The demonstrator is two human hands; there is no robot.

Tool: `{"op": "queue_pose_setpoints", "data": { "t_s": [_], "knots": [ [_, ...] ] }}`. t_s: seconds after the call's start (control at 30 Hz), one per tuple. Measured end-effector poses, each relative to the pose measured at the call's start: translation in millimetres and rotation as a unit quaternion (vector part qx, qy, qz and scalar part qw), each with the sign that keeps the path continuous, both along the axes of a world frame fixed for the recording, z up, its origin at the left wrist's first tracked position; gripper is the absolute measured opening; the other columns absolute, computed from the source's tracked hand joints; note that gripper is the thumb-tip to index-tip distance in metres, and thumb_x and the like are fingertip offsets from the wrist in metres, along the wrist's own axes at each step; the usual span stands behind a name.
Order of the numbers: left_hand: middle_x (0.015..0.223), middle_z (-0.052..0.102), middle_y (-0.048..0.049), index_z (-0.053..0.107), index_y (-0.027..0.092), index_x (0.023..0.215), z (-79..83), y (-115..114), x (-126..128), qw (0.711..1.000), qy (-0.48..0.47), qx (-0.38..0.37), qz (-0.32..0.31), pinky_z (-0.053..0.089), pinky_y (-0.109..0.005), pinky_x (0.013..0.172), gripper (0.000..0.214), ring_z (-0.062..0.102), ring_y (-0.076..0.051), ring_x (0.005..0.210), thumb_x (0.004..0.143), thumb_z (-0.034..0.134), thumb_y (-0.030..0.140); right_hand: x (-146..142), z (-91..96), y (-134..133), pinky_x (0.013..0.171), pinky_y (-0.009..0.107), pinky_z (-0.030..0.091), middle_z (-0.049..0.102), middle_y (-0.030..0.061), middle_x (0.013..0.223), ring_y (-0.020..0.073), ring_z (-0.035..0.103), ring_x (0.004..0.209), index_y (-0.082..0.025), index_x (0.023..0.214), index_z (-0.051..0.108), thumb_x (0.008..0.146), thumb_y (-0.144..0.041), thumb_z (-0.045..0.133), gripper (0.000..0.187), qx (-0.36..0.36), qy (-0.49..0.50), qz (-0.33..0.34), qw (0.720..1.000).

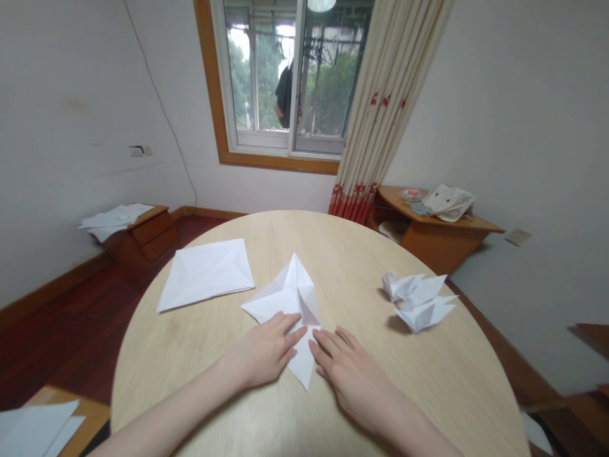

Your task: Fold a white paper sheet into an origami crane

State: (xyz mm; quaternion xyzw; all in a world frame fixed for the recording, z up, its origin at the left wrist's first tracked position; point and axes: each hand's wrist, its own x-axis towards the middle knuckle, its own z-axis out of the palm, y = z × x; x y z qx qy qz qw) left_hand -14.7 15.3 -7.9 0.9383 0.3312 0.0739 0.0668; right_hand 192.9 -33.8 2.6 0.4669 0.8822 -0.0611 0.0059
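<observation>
A partly folded sheet of white paper (280, 293) lies in the middle of the round table, one point facing away and one toward me. Its right part is raised along a crease. My left hand (269, 349) rests on its lower left part, fingers stretched out and spread over the paper. At the lower right edge is my right hand (349, 374), its fingers extended and their tips touching the paper's edge. Neither hand is closed round anything. Some of the lower paper is hidden under my left fingers.
A stack of white paper (209, 273) lies at the left on the table (304, 428). Folded paper figures (423, 304) stand at the right. Beyond are a corner desk (442, 238) with a cloth bag, a low drawer cabinet (152, 235), a curtain (380, 95) and a window.
</observation>
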Motion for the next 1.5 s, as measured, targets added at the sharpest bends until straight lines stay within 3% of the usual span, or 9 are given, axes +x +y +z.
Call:
{"op": "queue_pose_setpoints", "data": {
  "t_s": [0.2,0.37,0.5,0.8,1.07,1.17,1.27,1.37,1.5],
  "knots": [
    [0.142,0.046,-0.0116,0.048,0.016,0.135,-7.6,2.9,-1.2,0.999,-0.002,0.034,-0.015,0.037,-0.042,0.103,0.041,0.043,-0.028,0.125,0.097,0.036,0.029,3.4,9.4,6.6,0.098,0.045,0.043,0.061,0.0139,0.125,0.0258,0.057,0.112,-0.016,0.119,0.062,0.093,-0.014,0.042,0.034,0.026,0.059,-0.021,0.998],
    [0.142,0.047,-0.0094,0.048,0.018,0.136,-11.1,5.3,-1.4,0.999,0.01,0.046,-0.018,0.037,-0.04,0.103,0.041,0.044,-0.026,0.126,0.098,0.038,0.031,5.1,12.7,1.9,0.11,0.048,0.03,0.045,0.0148,0.143,0.0244,0.042,0.132,-0.017,0.134,0.05,0.093,-0.012,0.037,0.044,-0.042,0.041,0.001,0.998],
    [0.142,0.047,-0.0085,0.047,0.019,0.137,-9.3,6.7,-1.8,0.999,0.023,0.037,-0.022,0.038,-0.039,0.103,0.042,0.045,-0.027,0.126,0.097,0.042,0.031,4.0,13.4,-1.8,0.114,0.049,0.023,0.029,0.0182,0.149,0.0248,0.027,0.139,-0.01,0.142,0.039,0.092,-0.013,0.037,0.05,-0.096,0.014,0.004,0.995],
    [0.143,0.046,-0.0085,0.046,0.019,0.137,-11.8,6.8,-2.1,0.999,0.004,0.028,-0.018,0.037,-0.039,0.103,0.042,0.044,-0.026,0.127,0.098,0.039,0.032,6.0,5.9,-1.2,0.116,0.048,0.02,0.028,0.0173,0.15,0.0232,0.024,0.14,-0.012,0.143,0.036,0.092,-0.014,0.038,0.051,-0.086,0.019,0.014,0.996],
    [0.142,0.047,-0.01,0.045,0.016,0.137,-11.0,4.9,0.2,0.999,0.02,0.033,-0.016,0.032,-0.039,0.105,0.043,0.043,-0.027,0.128,0.098,0.039,0.03,-0.3,16.6,-2.1,0.116,0.049,0.019,0.024,0.0187,0.15,0.0242,0.021,0.141,-0.009,0.143,0.035,0.093,-0.014,0.039,0.051,-0.112,-0.013,0.003,0.994],
    [0.141,0.048,-0.0108,0.045,0.015,0.137,-9.5,4.3,0.8,0.999,0.025,0.035,-0.018,0.03,-0.039,0.106,0.043,0.043,-0.027,0.128,0.098,0.039,0.03,-0.6,15.9,-2.3,0.115,0.049,0.022,0.027,0.0189,0.149,0.0251,0.025,0.14,-0.009,0.142,0.038,0.094,-0.015,0.04,0.049,-0.097,-0.016,0.008,0.995],
    [0.141,0.047,-0.012,0.044,0.012,0.138,-5.7,4.0,1.4,0.998,0.042,0.033,-0.017,0.03,-0.039,0.106,0.044,0.043,-0.028,0.128,0.098,0.04,0.03,1.1,14.3,0.9,0.11,0.047,0.029,0.043,0.0173,0.143,0.0256,0.04,0.133,-0.011,0.135,0.048,0.094,-0.014,0.039,0.042,-0.044,0.007,0.007,0.999],
    [0.142,0.047,-0.0116,0.044,0.01,0.138,-1.4,4.0,1.9,0.998,0.056,0.026,-0.015,0.032,-0.039,0.105,0.046,0.043,-0.029,0.127,0.097,0.042,0.03,4.7,12.8,8.5,0.097,0.041,0.04,0.063,0.0117,0.122,0.0237,0.058,0.112,-0.016,0.114,0.063,0.094,-0.014,0.042,0.03,0.028,0.051,-0.021,0.998],
    [0.141,0.048,-0.012,0.045,0.01,0.138,-0.3,4.5,2.2,0.998,0.055,0.026,-0.023,0.033,-0.041,0.105,0.045,0.045,-0.03,0.126,0.097,0.043,0.028,8.1,5.5,20.4,0.077,0.034,0.042,0.068,0.0082,0.096,0.0215,0.061,0.089,-0.017,0.093,0.065,0.096,-0.018,0.043,0.022,0.078,0.055,-0.068,0.993]
  ]
}}
